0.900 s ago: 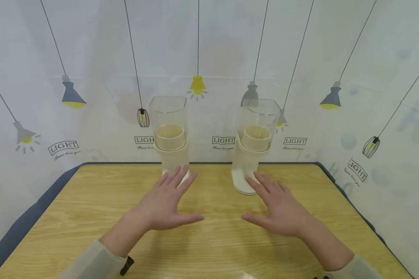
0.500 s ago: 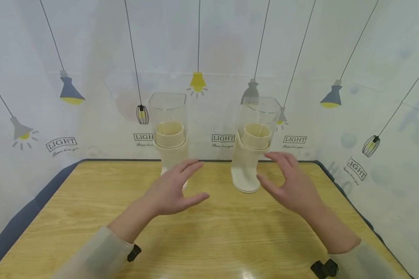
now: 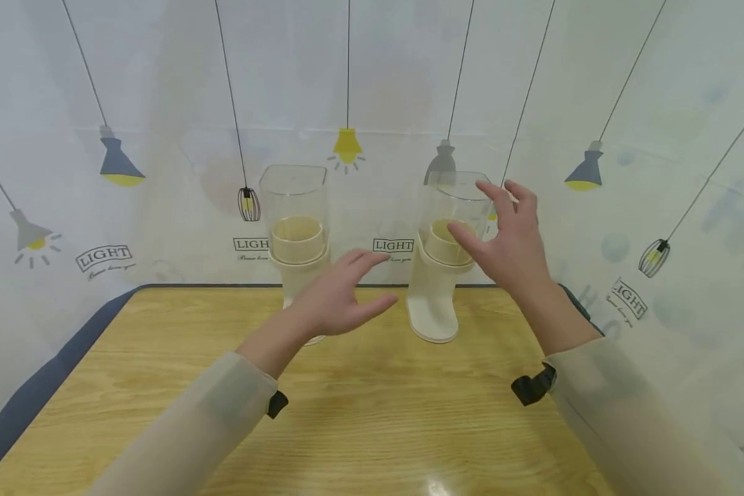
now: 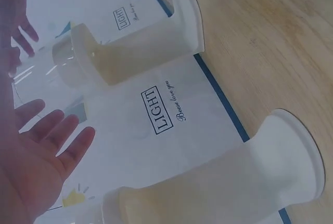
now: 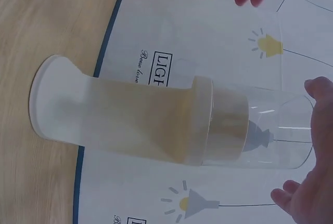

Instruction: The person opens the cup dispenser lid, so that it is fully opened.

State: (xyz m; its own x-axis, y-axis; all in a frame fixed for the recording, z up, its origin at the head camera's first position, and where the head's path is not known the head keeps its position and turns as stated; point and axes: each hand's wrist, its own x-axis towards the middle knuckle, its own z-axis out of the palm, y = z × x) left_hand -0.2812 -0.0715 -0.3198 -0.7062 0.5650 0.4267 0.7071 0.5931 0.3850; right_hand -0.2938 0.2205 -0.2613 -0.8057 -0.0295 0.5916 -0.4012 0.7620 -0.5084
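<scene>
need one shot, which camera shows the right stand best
The right wrist view: the right stand is large there, almost unblocked from foot to clear top. The head view shows it smaller, the right hand covering part of the clear top. The left wrist view shows it smaller and slanted.

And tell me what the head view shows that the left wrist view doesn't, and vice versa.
Only the head view: pale cloth sleeves, black wrist pieces and the whole rim of the left tall, clear container.

Only the left wrist view: the rounded foot of the left cream stand unblocked; in the head view, the left hand and wrist cover much of it.

Both: left hand, right hand, both cream stands, wooden tabletop, white printed backdrop.
</scene>
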